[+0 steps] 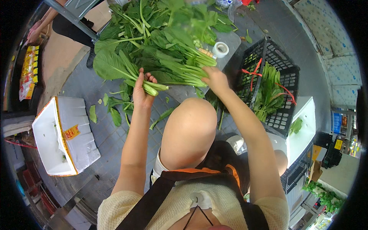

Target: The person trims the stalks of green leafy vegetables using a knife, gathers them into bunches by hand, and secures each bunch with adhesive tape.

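Note:
My left hand (143, 90) is wrapped around a few leafy green stalks (118, 67), their pale cut ends pointing right past the thumb. A big heap of the same leafy greens (161, 37) covers a low grey table (230, 40). At the heap's right side, my right hand (216, 79) grips the cut ends of some stalks (187, 73); its fingertips are partly hidden among them. Just beyond that hand lies a roll of white tape (220, 49) on the table, beside a small yellowish item (206, 52) partly covered by stalks.
To the right stands a black plastic crate (283, 61) holding greens (267, 92), with red ties. White foam boxes stand at left (77, 138) and right (304, 135). Loose leaves (115, 116) litter the tiled floor. My knee (189, 129) is close to the table edge. Another person's hand (34, 33) shows upper left.

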### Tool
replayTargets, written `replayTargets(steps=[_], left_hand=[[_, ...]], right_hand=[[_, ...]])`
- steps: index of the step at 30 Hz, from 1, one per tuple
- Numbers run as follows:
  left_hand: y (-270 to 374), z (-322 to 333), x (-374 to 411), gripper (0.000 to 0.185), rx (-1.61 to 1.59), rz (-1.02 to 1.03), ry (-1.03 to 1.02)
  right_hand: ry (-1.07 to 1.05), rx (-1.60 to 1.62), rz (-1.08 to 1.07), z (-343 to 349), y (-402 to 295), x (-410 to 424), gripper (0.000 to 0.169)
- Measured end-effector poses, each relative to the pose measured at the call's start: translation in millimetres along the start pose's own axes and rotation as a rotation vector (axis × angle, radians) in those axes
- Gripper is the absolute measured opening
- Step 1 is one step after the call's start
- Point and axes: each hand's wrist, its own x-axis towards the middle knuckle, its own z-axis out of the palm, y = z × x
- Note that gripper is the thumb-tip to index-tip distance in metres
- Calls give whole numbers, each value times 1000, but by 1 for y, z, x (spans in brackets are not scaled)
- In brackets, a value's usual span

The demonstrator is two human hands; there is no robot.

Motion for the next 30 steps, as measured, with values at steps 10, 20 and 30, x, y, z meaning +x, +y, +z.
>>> replayTargets(steps=[10,20,30], left_hand=[[-73,76,11,38,184,-38,-385],[-79,48,0,48,1235,164,-470],[-87,38,39,107,2474,939,-981]], right_hand=[[-110,578,-52,-40,-76,27,47],[-222,318,-117,-27,16,55,41],[-328,218,-323,-2,38,77,46]])
